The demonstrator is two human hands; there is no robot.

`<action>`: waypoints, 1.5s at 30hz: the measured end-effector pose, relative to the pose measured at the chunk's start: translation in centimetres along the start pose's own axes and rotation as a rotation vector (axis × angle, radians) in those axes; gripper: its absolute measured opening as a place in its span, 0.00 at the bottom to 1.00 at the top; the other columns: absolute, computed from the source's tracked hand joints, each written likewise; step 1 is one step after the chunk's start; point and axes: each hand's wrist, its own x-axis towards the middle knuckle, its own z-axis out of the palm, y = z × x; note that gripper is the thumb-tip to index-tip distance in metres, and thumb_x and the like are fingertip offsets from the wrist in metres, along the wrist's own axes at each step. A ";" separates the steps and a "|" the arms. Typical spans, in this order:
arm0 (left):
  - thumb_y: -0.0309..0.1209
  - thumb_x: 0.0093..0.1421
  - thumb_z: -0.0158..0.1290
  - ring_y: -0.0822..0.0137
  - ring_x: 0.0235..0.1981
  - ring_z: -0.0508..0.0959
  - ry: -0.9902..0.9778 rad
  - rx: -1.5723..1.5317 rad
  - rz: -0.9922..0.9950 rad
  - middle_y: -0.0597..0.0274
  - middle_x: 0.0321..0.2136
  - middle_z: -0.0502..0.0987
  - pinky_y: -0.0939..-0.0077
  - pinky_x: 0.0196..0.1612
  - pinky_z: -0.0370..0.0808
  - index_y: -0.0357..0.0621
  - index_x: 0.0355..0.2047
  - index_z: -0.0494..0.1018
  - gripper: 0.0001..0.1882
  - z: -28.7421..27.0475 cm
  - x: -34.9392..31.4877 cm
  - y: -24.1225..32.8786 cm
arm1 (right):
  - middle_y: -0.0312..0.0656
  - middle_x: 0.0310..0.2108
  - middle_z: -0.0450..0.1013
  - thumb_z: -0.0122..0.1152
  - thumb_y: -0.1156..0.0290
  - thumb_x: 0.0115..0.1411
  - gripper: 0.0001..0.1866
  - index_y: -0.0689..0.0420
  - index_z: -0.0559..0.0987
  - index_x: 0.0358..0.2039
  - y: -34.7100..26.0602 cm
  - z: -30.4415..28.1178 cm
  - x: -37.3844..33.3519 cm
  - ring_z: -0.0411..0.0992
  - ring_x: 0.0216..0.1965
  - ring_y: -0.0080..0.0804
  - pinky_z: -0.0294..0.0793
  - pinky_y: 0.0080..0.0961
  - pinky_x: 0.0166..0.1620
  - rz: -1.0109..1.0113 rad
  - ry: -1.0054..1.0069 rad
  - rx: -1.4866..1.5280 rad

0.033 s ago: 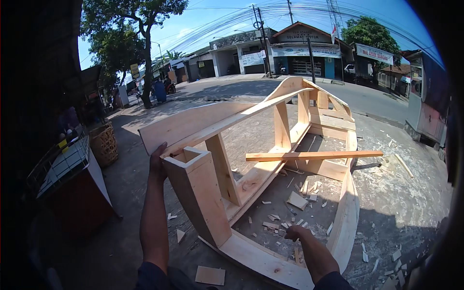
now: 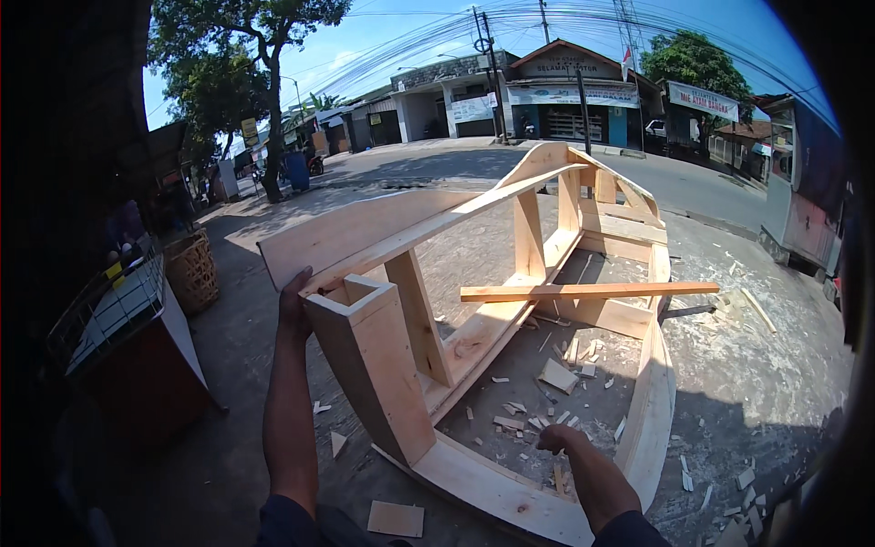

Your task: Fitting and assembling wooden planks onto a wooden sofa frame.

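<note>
A large pale wooden frame (image 2: 392,365) of boards and uprights stands on the pavement before me, its far end curved. My left hand (image 2: 293,305) is closed around its upper near-left corner, beside a boxed post with an open top. Low on the right, my right hand (image 2: 567,441) hangs over the frame's near inner side. Its fingers look curled in, partly hidden, with nothing visible in them. Across the middle of the frame lies a loose orange-brown wooden batten (image 2: 592,291).
Wood offcuts (image 2: 558,376) and shavings litter the ground inside the frame and to its right. On the left are a white-topped table (image 2: 137,305) with a wire rack and a woven basket (image 2: 192,272). A cart (image 2: 802,196) stands far right; a road runs behind.
</note>
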 end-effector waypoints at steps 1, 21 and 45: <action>0.42 0.63 0.49 0.57 0.41 0.80 -0.016 -0.014 -0.023 0.50 0.38 0.78 0.66 0.45 0.76 0.34 0.45 0.72 0.21 -0.1 0.5 -0.3 | 0.43 0.43 0.77 0.53 0.54 0.59 0.23 0.54 0.77 0.50 0.7 0.3 -0.2 0.78 0.39 0.36 0.79 0.40 0.37 0.030 -0.030 -0.001; 0.45 0.68 0.45 0.59 0.46 0.78 -0.055 0.047 0.024 0.47 0.46 0.76 0.67 0.48 0.75 0.31 0.53 0.69 0.26 -2.3 2.5 -1.3 | 0.44 0.35 0.79 0.55 0.63 0.58 0.16 0.60 0.81 0.39 15.6 3.1 -10.2 0.79 0.34 0.36 0.77 0.36 0.34 0.358 0.174 0.388; 0.44 0.69 0.41 0.58 0.46 0.79 -0.066 0.008 0.071 0.46 0.47 0.76 0.65 0.50 0.76 0.31 0.53 0.69 0.26 -3.4 2.9 -2.4 | 0.45 0.34 0.80 0.56 0.61 0.57 0.19 0.59 0.80 0.44 13.4 3.5 -10.2 0.80 0.31 0.34 0.77 0.33 0.38 0.302 0.239 0.234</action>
